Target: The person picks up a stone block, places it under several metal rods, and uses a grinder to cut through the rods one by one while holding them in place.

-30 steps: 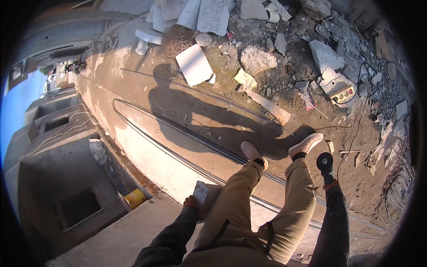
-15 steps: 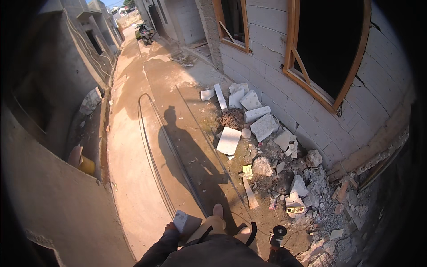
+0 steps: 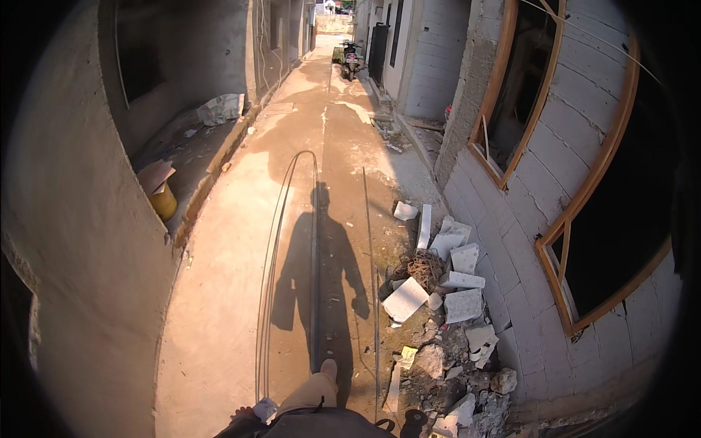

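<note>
At the lower edge, left of my body, my left hand [image 3: 242,417] grips a pale grey piece of lightweight block [image 3: 266,410]; only part of each shows. To the right of my dark clothing, the round black end of what looks like an angle grinder [image 3: 414,420] pokes into view. My right hand is hidden below it at the frame's edge, though the earlier frame shows the tool at the end of my right arm. One foot [image 3: 329,367] is forward on the ground, beside long thin bent rods [image 3: 315,292].
Broken white blocks [image 3: 406,299], tangled rusty wire [image 3: 423,269] and rubble [image 3: 432,360] lie along the right wall with its wooden window frames [image 3: 558,292]. A low ledge with a yellow container [image 3: 164,204] runs along the left. A motorcycle [image 3: 350,61] stands far down the alley.
My view has lifted and turned, so the alley stands straighter and the rubble sits lower. The block piece and grinder have slid toward the lower edge; both stay with my arms.
</note>
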The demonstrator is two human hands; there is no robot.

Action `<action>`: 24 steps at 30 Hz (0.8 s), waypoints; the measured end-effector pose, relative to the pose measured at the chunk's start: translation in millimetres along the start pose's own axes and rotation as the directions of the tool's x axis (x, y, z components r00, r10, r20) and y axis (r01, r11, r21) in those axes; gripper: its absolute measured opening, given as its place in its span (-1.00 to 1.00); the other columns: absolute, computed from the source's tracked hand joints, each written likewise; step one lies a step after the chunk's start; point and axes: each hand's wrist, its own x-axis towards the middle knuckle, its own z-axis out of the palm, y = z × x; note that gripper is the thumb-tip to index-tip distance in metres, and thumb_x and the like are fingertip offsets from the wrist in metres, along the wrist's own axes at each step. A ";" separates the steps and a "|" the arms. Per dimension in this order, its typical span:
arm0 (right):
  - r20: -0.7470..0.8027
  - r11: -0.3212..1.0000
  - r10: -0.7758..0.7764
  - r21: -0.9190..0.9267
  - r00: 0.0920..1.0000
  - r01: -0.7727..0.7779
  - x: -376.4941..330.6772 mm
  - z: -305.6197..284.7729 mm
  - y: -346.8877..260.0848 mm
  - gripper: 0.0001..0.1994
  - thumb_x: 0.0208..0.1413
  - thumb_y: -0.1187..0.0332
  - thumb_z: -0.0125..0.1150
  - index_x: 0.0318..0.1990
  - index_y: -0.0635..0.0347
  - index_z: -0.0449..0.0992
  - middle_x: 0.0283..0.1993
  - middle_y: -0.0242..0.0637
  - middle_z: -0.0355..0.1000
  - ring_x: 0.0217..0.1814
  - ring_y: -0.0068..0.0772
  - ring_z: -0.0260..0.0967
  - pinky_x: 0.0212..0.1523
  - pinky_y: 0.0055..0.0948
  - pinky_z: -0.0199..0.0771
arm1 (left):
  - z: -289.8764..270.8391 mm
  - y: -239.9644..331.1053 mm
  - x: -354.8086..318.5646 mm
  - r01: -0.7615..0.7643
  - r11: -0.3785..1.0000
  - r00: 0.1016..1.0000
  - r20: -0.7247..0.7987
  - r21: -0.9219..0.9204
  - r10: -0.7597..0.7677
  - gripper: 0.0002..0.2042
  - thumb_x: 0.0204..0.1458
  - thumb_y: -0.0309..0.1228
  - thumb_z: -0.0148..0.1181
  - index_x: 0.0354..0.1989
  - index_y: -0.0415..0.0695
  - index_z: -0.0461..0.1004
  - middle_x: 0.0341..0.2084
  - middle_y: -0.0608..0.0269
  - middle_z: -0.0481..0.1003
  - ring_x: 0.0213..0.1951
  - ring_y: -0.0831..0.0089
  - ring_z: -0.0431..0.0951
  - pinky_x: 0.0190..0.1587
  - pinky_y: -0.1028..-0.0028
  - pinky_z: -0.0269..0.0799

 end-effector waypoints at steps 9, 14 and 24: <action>0.002 0.988 0.027 -0.151 1.000 -0.026 92.1 -50.8 -159.4 -0.36 -0.36 0.04 0.40 -0.12 0.28 0.41 -0.14 -0.07 0.44 -0.11 -0.21 0.43 -0.17 -0.25 0.45 | -176.9 42.0 40.4 0.398 0.870 0.914 0.048 -0.291 -0.403 -0.37 -0.31 -0.05 0.31 -0.06 -0.10 0.28 -0.10 0.15 0.31 -0.03 0.24 0.35 -0.09 0.22 0.36; 0.022 0.986 0.004 -0.167 1.000 0.000 130.1 -53.9 -251.6 -0.37 -0.34 0.05 0.40 -0.12 0.29 0.41 -0.16 -0.07 0.44 -0.13 -0.20 0.44 -0.18 -0.25 0.45 | -304.1 46.6 74.0 0.477 0.788 0.868 0.065 -0.389 -0.493 -0.12 -0.38 0.04 0.41 0.12 -0.11 0.11 0.13 0.14 0.14 0.17 0.17 0.18 0.08 0.14 0.30; 0.137 0.980 -0.010 -0.196 0.990 0.037 278.1 -41.9 -418.0 -0.40 -0.30 0.06 0.40 -0.13 0.30 0.41 -0.20 -0.07 0.46 -0.16 -0.18 0.45 -0.20 -0.24 0.45 | -449.7 17.8 234.1 0.421 0.826 0.852 -0.148 -0.374 -0.502 0.00 -0.60 0.15 0.47 0.05 -0.22 0.20 -0.02 0.06 0.29 0.06 0.24 0.33 0.05 0.35 0.35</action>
